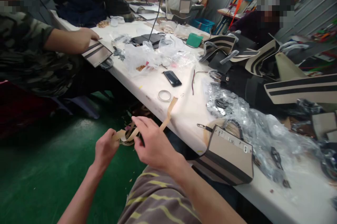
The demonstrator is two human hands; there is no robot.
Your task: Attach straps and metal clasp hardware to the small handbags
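Note:
A long strip of beige tape runs from the table edge down past my right hand to my left hand. My left hand is closed on its lower end, over the floor beside the table. Slightly above my lap, my right hand has its fingers curled around the middle of the strip, which twists into a loop between the hands. The strip's upper end lies on the white table. To the right, a beige and black handbag lies tilted at the table edge, with a zip end sticking out.
A phone and a thin ring lie on the table. Clear plastic wrapping and striped bag panels cover the right side. At left, a person's hand holds a striped panel. Another person sits at the back right.

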